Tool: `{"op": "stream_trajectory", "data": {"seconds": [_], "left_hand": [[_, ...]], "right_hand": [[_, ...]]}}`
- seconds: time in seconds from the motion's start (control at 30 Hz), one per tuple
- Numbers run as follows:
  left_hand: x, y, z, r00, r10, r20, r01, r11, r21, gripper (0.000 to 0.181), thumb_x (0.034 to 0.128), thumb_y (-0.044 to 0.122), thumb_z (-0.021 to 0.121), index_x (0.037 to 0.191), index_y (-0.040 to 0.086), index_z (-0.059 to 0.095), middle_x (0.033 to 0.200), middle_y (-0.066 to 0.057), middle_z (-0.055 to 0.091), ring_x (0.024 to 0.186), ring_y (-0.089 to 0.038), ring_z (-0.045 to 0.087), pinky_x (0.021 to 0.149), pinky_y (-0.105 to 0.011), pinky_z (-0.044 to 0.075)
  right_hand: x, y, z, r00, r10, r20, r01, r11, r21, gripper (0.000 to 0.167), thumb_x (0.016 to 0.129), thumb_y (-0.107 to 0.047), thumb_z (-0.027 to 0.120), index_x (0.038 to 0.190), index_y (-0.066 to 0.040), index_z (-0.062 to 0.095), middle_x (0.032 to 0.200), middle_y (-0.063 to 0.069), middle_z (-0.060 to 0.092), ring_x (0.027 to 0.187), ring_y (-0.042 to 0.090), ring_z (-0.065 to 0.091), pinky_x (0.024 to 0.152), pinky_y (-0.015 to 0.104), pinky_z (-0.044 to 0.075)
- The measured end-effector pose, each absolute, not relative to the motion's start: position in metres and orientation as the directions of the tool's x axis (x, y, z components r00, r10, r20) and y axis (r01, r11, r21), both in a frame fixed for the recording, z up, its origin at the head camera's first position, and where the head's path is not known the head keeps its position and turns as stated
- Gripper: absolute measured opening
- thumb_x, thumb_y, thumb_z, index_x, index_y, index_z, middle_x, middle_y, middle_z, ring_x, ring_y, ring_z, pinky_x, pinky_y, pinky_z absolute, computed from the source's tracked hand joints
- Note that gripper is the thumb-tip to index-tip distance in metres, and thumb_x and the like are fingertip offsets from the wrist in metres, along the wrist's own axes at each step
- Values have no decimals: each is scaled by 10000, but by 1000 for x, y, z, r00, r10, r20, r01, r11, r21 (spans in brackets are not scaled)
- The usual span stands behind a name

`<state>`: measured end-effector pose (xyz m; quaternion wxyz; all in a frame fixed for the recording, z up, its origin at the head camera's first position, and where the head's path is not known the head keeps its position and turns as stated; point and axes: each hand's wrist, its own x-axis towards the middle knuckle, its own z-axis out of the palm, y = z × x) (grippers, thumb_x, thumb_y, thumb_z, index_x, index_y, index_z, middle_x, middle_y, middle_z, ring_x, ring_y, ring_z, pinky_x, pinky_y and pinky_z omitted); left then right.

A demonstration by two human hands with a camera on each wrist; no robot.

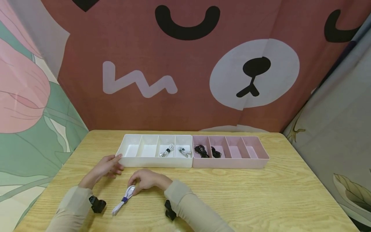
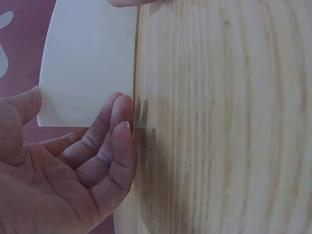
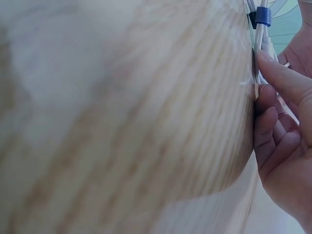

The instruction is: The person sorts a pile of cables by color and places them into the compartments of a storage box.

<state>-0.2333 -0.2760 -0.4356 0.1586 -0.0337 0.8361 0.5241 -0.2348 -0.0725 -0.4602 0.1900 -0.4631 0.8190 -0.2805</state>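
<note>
My right hand pinches one end of a bundled white charging cable between thumb and fingertips. A blue strap wraps the bundle's middle. The bundle slants down toward the lower left, low over or on the table; which one I cannot tell. At the front left corner of the white divided organizer box, my left hand touches the box with its thumb at the rim, as the left wrist view shows. Its other fingers are loosely bent beside the front wall, near the tabletop.
White cable bundles lie in the white box's two right compartments. A pink divided box stands against its right side, with black cables in its two left compartments. Both stand toward the back of the wooden table, before a printed curtain.
</note>
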Motion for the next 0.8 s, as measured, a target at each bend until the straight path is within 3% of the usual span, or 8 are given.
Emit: {"op": "stream_trajectory", "data": {"seconds": [0.47,0.7,0.8], "left_hand": [[-234,-276,-436,-947,114,-302,-221,452,864,648,953,484,346,1201,-114,370,823,-49,643,688,-157,614,592,-343,497],[-234,-276,-435,-946,111,-303,-222,457,861,656,949,491,353,1196,-117,372,830,-57,644,699,-168,616,596,-346,496],[-234,-276,-436,-947,111,-301,-220,457,862,653,950,488,353,1198,-116,373,830,-59,643,700,-167,616,592,-343,495]], "right_hand": [[-237,-69,-458,-464,-883,-70,-618,379,-688,187,718,-108,773,878,-77,681,783,-101,606,731,-46,483,679,86,376],[-236,-68,-459,-502,-851,-154,-459,412,-787,114,784,-40,698,891,-35,658,715,-74,567,537,0,463,496,151,426],[-236,-68,-459,-513,-843,-163,-433,417,-799,94,796,-44,687,882,-24,656,675,-63,568,520,11,471,490,157,427]]}}
